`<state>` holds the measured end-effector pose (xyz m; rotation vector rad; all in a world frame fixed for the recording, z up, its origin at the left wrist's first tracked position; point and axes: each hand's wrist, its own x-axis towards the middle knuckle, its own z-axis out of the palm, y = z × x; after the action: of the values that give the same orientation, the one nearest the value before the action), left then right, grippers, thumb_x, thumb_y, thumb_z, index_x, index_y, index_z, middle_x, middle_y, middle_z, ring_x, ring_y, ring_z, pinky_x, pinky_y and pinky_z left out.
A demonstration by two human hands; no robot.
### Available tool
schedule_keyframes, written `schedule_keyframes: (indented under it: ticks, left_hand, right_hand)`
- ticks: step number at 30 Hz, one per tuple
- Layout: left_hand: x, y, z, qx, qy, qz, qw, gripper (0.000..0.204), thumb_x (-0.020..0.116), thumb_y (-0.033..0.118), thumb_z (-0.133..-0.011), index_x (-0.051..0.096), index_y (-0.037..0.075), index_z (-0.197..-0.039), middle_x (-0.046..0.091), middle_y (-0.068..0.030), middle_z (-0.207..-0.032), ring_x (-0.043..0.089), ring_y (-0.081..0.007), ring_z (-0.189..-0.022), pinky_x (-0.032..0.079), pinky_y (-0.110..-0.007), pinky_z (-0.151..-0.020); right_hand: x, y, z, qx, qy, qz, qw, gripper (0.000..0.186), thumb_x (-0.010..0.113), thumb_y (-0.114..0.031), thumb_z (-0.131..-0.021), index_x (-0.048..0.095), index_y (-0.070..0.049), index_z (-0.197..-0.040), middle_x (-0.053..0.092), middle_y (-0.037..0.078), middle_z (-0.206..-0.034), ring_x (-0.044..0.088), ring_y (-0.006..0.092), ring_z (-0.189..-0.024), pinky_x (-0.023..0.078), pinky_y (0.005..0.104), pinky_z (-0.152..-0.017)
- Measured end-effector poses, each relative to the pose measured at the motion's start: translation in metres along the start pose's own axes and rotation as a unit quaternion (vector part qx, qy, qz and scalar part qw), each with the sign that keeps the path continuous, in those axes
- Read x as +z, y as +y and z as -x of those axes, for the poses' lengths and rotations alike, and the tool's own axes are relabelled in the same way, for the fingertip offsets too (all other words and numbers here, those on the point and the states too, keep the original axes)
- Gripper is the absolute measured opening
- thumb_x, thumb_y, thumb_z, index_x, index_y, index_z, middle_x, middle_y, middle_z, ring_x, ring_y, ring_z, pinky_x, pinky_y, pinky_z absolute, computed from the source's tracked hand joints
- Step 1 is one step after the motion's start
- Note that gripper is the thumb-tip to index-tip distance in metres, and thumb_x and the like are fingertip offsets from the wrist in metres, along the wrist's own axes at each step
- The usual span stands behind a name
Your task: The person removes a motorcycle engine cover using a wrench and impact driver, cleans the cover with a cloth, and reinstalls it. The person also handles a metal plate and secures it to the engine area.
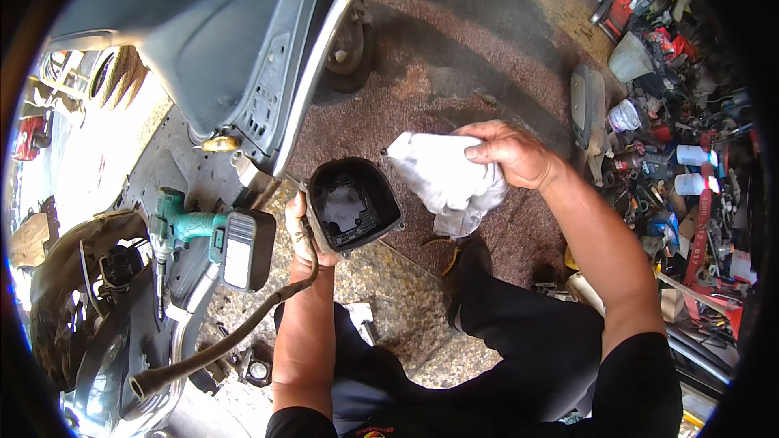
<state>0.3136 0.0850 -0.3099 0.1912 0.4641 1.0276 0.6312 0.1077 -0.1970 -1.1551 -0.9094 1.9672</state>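
Box (378, 204) could slip or twist: your left hand (297, 235) grips only its near side, and the long hose (219, 349) trailing left from that hand might snag. Loose rag (446, 174) folds might catch the rim. Box sits just right of your left hand; your right hand (515, 154) pinches the rag, left of its fingers.

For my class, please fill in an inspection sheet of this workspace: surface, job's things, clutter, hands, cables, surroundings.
Surface: speckled floor nearby, rough reddish floor beyond.
Job's things: dark open housing and crumpled whitish cloth.
Clutter: pile of tools and containers at right; green cordless power tool at left.
Hands: left hand grips the housing; right hand grips the cloth.
Cables: nothing seen for certain; a dark hose hangs from beside the left hand toward lower left.
Surroundings: large grey panel, upper left.
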Motion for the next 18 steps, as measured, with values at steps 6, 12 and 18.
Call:
schedule_keyframes:
  ticks: [6, 12, 18]
  left_hand:
    - [0.057, 0.015, 0.012, 0.009, -0.063, -0.041, 0.997, 0.083, 0.076, 0.041, -0.075, 0.045, 0.003, -0.143, 0.055, -0.0175, -0.136, 0.056, -0.0328, -0.122, 0.045, -0.046, -0.107]
    - [0.108, 0.035, 0.013, 0.106, -0.144, -0.248, 0.952, 0.081, 0.075, 0.026, -0.075, 0.04, 0.005, -0.145, 0.054, -0.0124, -0.133, 0.051, -0.0243, -0.123, 0.037, -0.037, -0.109]
    - [0.124, 0.051, 0.022, 0.153, -0.147, -0.301, 0.93, 0.082, 0.072, 0.03, -0.073, 0.041, 0.004, -0.145, 0.055, -0.0121, -0.131, 0.051, -0.0237, -0.123, 0.036, -0.037, -0.109]
  right_hand:
    - [0.059, -0.02, 0.005, -0.009, 0.038, -0.037, 0.999, 0.013, 0.053, -0.015, -0.098, 0.059, -0.004, -0.097, 0.061, 0.004, -0.077, 0.059, 0.0113, -0.055, 0.053, 0.0239, -0.048]
    - [0.132, -0.03, -0.01, 0.007, 0.096, -0.106, 0.99, 0.023, 0.048, -0.018, -0.1, 0.059, -0.007, -0.084, 0.061, 0.004, -0.07, 0.059, 0.0141, -0.059, 0.052, 0.0299, -0.057]
    - [0.174, -0.045, 0.01, -0.091, 0.049, -0.024, 0.994, 0.024, 0.05, -0.017, -0.101, 0.06, -0.003, -0.084, 0.06, 0.003, -0.071, 0.058, 0.0113, -0.06, 0.05, 0.0276, -0.055]
